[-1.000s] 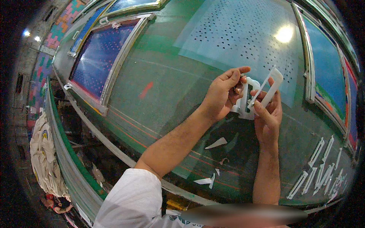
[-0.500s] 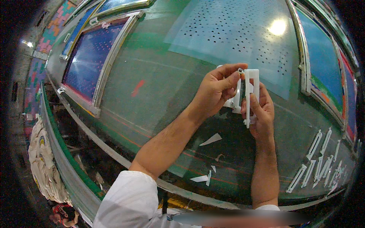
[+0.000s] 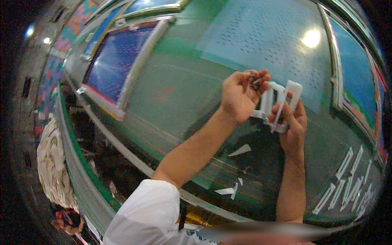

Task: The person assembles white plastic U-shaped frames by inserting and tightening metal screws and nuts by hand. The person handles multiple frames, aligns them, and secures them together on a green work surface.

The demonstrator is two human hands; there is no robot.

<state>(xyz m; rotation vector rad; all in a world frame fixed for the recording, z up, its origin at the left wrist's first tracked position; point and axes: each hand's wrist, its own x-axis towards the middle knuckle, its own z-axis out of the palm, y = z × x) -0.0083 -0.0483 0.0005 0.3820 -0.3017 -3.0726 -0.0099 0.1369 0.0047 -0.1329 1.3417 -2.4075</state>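
Observation:
Over the middle right of the green table, my left hand is turned palm up. Its curled fingers cradle a few small dark metal pieces, too blurred to name exactly. Close beside it, my right hand grips a white plastic bracket with long slotted sides, pinched between thumb and fingers. A second slotted white part stands between the two hands. Whether it is joined to the bracket I cannot tell. My left fingertips are near its upper end.
A translucent blue sheet with rows of dark holes lies on the table beyond my hands. Framed screens flank both sides. White scraps lie nearer me; several slim white pieces lie at right. Another person shows at lower left.
My left hand has turned from a pinch on a small metal piece to palm up with metal pieces in its fingers. The white bracket has tilted in my right hand. The whole view has shifted.

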